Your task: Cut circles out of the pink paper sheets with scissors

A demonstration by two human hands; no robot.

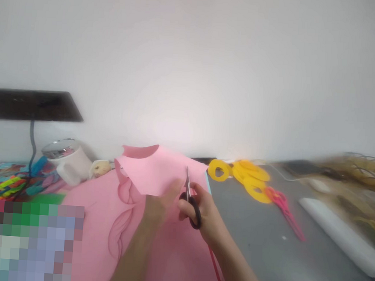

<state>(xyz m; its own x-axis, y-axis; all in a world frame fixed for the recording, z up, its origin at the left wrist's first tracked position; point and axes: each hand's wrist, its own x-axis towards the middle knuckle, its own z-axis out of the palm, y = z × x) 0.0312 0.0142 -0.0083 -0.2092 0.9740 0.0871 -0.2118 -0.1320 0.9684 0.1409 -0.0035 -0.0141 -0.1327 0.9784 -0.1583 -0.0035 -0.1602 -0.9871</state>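
In front of me a pink sheet of paper, with curved cutouts along its left and top edges, is raised off the surface. My left hand is closed on its near edge, with part of the fingers hidden or blurred. My right hand grips black-handled scissors, fingers around the handle loops. The blades point up and away, close to the right part of the raised sheet. Under both hands lies a large pink sheet, with curved pink cut pieces on it.
Yellow rings and pink scissors lie on the grey tabletop at right, near a white roll. A white mug-like container, colourful bundles and a dark panel on a stand are at left. A wall stands behind.
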